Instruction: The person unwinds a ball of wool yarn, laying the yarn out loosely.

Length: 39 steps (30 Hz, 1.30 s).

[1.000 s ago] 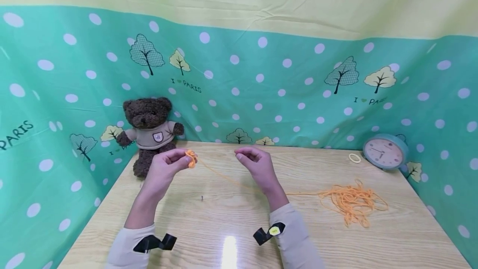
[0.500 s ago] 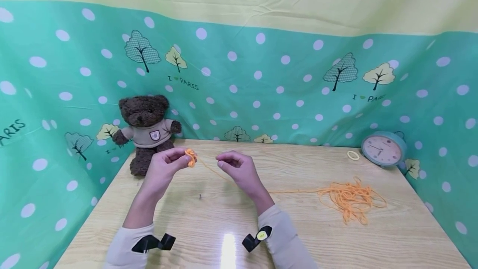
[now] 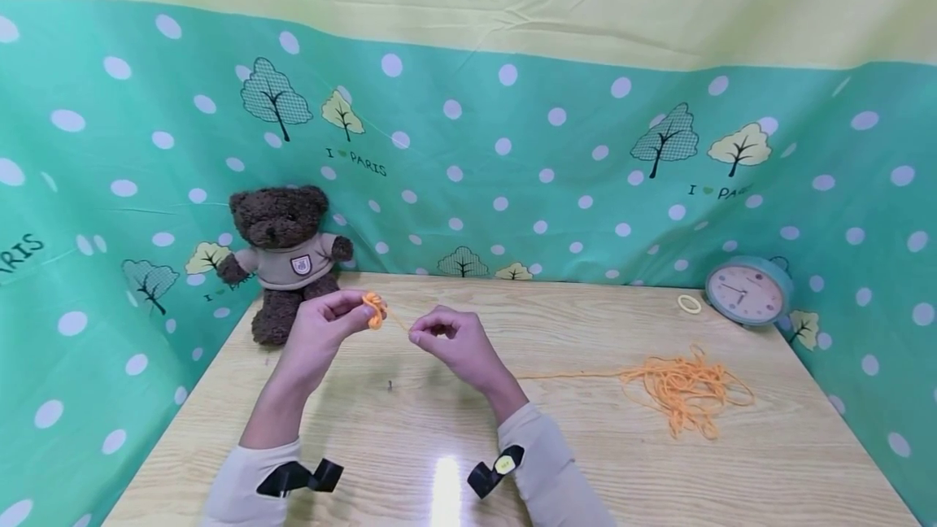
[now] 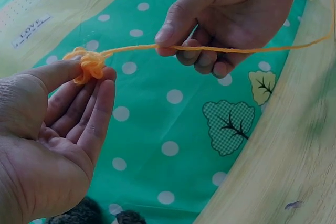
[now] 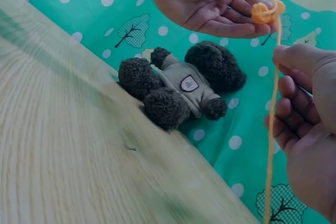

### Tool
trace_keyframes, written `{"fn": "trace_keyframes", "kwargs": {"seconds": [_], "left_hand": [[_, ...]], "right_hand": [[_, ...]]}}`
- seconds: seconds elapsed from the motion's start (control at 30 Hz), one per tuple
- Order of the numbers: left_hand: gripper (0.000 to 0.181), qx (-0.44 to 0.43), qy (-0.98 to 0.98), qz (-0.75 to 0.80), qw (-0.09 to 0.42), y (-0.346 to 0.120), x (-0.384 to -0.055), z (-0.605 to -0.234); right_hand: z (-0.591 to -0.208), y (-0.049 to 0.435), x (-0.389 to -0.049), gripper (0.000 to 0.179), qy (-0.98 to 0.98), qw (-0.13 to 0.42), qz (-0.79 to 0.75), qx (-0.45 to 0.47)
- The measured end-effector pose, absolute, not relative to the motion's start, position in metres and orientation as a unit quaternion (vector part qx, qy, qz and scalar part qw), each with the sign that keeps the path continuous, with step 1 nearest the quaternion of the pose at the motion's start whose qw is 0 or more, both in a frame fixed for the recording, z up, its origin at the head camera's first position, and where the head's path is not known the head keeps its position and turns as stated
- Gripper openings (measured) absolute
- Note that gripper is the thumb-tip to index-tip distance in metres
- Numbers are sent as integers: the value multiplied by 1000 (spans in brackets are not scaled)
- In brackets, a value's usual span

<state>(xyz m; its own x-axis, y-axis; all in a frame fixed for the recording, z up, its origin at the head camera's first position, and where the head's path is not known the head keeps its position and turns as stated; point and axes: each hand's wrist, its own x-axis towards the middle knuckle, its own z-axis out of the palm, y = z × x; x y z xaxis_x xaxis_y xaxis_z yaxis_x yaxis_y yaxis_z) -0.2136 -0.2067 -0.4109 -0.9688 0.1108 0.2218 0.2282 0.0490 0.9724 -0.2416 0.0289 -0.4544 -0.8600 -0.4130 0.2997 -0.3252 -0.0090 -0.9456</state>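
Note:
Between thumb and fingertips my left hand (image 3: pixel 320 324) pinches a small wound bundle of orange yarn (image 3: pixel 375 311), held up above the table. A single strand of yarn (image 4: pixel 131 48) runs from that bundle to my right hand (image 3: pixel 457 340), whose thumb and index finger pinch it a short way off. Past the right hand the strand (image 5: pixel 271 145) hangs down, then crosses the tabletop to a loose tangled heap of orange yarn (image 3: pixel 688 389) on the right. In the left wrist view the strand between the hands looks straight, and the left hand's other fingers extend below the bundle.
A brown teddy bear (image 3: pixel 289 259) in a grey shirt sits at the table's back left. At the back right are a teal alarm clock (image 3: pixel 748 291) and a cream ring (image 3: pixel 690 304). A tiny dark scrap (image 3: pixel 390 385) lies on the wooden table (image 3: pixel 351 462). Patterned cloth (image 3: pixel 468 161) encloses the back and sides.
My right hand has moved left toward the left hand and now pinches the strand near the bundle. The left hand keeps its hold on the bundle. The head view has shifted slightly.

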Motion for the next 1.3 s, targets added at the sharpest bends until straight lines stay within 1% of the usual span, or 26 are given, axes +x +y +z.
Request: {"fn": "trace_keyframes", "kwargs": {"seconds": [0.5,0.77,1.07,1.3], "left_hand": [[12,-125,-711,-690,46,-211,-213,-407],[8,-102,-702,-703,53,-213,-211,-407],[10,-103,-697,-707,59,-215,-211,-407],[16,-109,-684,-719,57,-216,-211,-407]], "right_hand": [[-447,47,-246,12,689,24,-686,-235],[-445,57,-247,12,686,11,-694,-220],[-442,80,-243,12,705,-2,-676,-215],[-440,101,-242,15,727,-12,-655,-208]]}}
